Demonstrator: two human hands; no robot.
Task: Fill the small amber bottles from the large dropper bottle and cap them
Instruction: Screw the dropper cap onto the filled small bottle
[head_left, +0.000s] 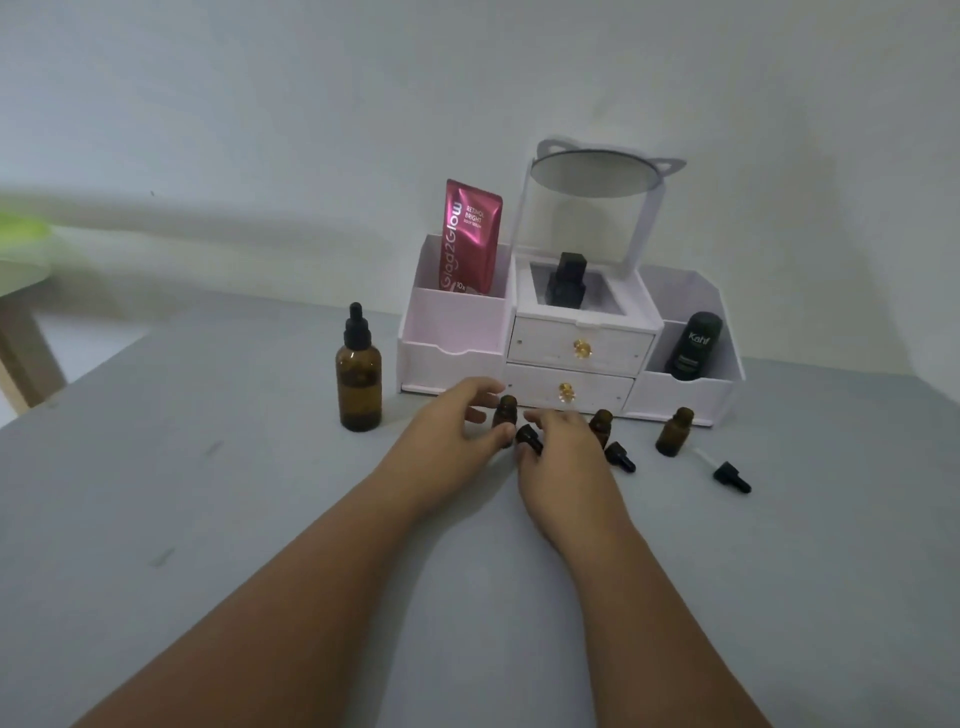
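Amber small bottle (505, 413), uncapped, upright on grey table (208, 519), left hand (454, 421) curled round it | right hand (563, 460) pinches black dropper cap (529, 439) just beside it | large dropper bottle (358, 376) capped, further left | risk, I judge: second open bottle (601, 422) sits close behind right hand; a careless wrist tips it

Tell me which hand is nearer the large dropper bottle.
Left. The left hand, holding a small amber bottle, sits just right of the large dropper bottle; the right hand, pinching a black dropper cap, is farther right, beyond the left hand.
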